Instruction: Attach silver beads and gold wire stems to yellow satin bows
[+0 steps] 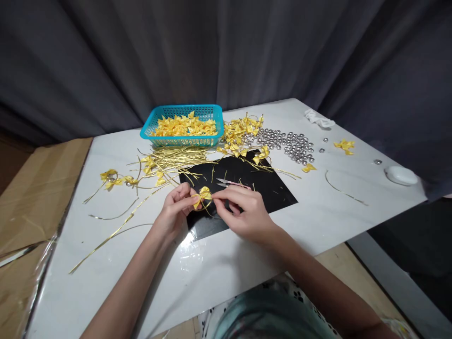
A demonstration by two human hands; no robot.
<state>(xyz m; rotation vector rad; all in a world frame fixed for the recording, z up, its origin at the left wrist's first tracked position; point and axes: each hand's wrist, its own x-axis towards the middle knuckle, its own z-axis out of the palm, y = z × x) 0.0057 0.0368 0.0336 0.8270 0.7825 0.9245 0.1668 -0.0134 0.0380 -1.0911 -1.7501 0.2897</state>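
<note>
Wears a dull teal-green garment (261,313) below the near edge of the table (169,287); shows white cloth (295,293) with black blotch-like markings beside it, below that same edge. Has slender bare forearms (127,278) above the table, narrowing toward the wrists.

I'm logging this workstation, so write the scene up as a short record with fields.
Left hand: pinching a yellow ribbon bow
Right hand: at the bow's right edge; grip unclear
Below the hands: black sheet, pink-handled scissors on it
Turquoise basket: holds many yellow bows
In front of the basket: bundle of gold cords
Right of the basket: silver beads, more bows
Far right: white oval object
</note>
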